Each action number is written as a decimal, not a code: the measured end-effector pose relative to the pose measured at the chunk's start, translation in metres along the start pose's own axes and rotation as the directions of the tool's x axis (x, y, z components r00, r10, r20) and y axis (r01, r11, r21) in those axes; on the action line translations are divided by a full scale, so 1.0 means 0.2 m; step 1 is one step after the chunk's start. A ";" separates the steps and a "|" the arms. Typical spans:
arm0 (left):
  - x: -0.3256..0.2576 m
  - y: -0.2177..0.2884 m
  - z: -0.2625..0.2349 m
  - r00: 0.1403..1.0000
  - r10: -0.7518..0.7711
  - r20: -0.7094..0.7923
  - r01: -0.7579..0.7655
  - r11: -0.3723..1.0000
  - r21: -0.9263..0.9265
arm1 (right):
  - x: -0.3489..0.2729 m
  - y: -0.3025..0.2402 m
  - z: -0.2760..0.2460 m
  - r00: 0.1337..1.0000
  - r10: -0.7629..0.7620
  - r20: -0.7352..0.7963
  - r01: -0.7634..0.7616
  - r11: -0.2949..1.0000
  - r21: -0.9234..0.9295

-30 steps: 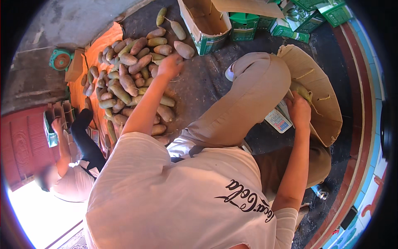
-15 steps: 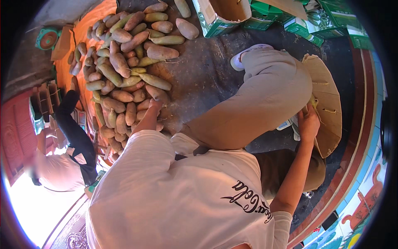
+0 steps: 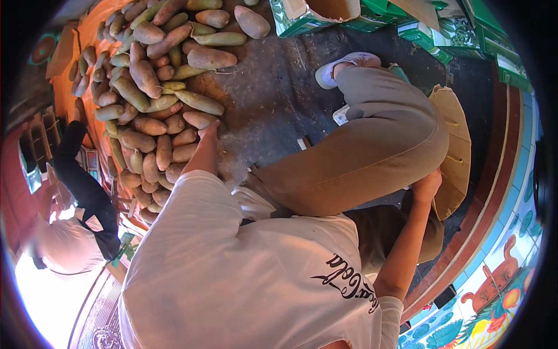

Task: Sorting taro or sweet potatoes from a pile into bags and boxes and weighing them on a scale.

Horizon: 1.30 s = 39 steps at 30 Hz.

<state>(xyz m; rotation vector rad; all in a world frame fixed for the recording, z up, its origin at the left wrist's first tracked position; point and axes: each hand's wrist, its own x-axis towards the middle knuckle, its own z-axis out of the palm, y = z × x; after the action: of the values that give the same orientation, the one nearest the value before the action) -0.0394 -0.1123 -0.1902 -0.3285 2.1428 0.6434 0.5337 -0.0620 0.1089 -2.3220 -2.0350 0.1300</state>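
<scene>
A big pile of oblong brown-green fruits (image 3: 152,93) lies on the dark ground ahead of me. My left hand (image 3: 208,130) reaches out to the pile's near edge and rests against a pale brown fruit (image 3: 197,118); its fingers are hidden from here. Past my bent knee in tan trousers (image 3: 372,151), my right hand (image 3: 428,185) is closed over the rim of an open cardboard box (image 3: 452,145). My white shirt fills the lower view.
Another person in a white top with a dark sleeve (image 3: 81,180) works at the left by the pile. Green-and-white cartons (image 3: 465,29) stand along the top. My pale shoe (image 3: 344,63) is on the ground. A red step and painted wall (image 3: 494,273) run down the right.
My left hand has drawn back from the far part of the pile to its near edge. My right hand stays at the cardboard box, now lower on its rim.
</scene>
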 end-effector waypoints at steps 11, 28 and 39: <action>-0.28 0.13 0.07 0.930 -0.192 0.313 0.065 0.925 0.374 | 0.00 0.04 0.00 0.998 0.054 0.032 -0.052 0.998 -0.033; -1.43 0.66 0.51 0.268 0.091 0.959 -0.379 0.925 0.019 | 0.00 -0.12 -0.06 0.992 0.013 -0.127 -0.007 0.999 0.050; -2.52 0.94 0.54 -0.259 0.258 0.931 -0.691 0.624 -0.365 | -0.02 -0.10 -0.03 0.994 -0.019 -0.109 0.031 0.993 0.112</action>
<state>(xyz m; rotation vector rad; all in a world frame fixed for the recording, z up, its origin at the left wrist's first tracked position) 0.2534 0.1067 0.2191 1.1180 0.6698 0.6048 0.5146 -0.0634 0.1170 -2.1864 -1.9515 0.1134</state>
